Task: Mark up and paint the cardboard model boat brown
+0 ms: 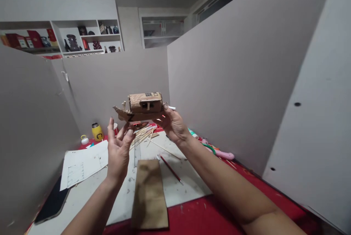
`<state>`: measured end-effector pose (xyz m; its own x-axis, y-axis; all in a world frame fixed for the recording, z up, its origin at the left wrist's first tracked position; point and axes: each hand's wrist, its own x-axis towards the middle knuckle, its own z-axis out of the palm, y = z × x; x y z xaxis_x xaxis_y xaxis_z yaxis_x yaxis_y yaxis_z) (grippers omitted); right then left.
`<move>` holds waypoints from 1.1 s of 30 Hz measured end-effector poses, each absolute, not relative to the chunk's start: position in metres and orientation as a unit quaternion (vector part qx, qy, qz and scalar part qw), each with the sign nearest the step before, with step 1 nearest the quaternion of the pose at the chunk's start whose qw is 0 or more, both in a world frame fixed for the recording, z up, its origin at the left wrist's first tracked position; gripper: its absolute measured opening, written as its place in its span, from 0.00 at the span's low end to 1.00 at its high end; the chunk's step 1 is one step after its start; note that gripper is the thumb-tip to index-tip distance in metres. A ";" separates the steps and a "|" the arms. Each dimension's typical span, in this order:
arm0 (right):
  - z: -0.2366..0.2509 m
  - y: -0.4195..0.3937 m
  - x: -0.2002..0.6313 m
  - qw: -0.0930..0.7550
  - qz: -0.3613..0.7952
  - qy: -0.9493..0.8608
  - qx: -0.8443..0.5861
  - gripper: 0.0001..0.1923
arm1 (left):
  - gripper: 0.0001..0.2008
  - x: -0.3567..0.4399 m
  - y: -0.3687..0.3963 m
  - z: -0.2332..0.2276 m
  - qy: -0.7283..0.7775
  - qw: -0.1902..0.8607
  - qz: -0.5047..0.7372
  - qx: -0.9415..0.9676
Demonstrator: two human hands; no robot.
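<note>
I hold a small cardboard boat model (142, 106) up in the air in front of me, above the table. My right hand (171, 124) grips its right end from below, with a thin white stick between the fingers. My left hand (118, 147) is under the model's left end, palm up and fingers spread, its fingertips at or just below the hull. The model has a brown box-shaped cabin on a flat pointed hull.
On the table lie a white work mat (181, 185), a strip of brown cardboard (149, 194), a red pencil (171, 169), wooden sticks (142, 136), a paper drawing (82, 163), a dark phone (53, 202), a yellow bottle (97, 131) and pink-handled scissors (219, 151). Grey partition walls enclose the table on three sides.
</note>
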<state>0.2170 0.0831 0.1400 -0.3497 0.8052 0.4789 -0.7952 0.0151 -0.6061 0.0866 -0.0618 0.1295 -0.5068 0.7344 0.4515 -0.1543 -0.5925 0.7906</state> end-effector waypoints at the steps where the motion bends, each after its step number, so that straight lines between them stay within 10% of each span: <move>1: 0.134 0.082 0.219 0.572 0.709 -0.413 -0.009 0.17 | 0.43 0.086 -0.069 0.124 0.369 0.286 0.786 0.404; 6: 0.107 0.070 0.230 0.571 0.722 -0.389 -0.013 0.19 | 0.27 0.076 -0.100 0.102 0.457 0.311 0.731 0.400; 13: 0.075 0.042 0.230 0.506 0.746 -0.431 0.026 0.20 | 0.29 0.085 -0.133 0.091 0.452 0.469 0.666 0.363; 33: 0.042 0.053 0.212 0.462 0.770 -0.439 -0.013 0.17 | 0.21 0.053 -0.108 0.064 0.374 0.490 0.713 0.333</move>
<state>0.2123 0.0526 0.0422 -0.5728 0.7231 0.3860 -0.7007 -0.1876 -0.6883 0.0527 -0.1085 0.0643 -0.2970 0.9487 0.1082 -0.4503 -0.2391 0.8602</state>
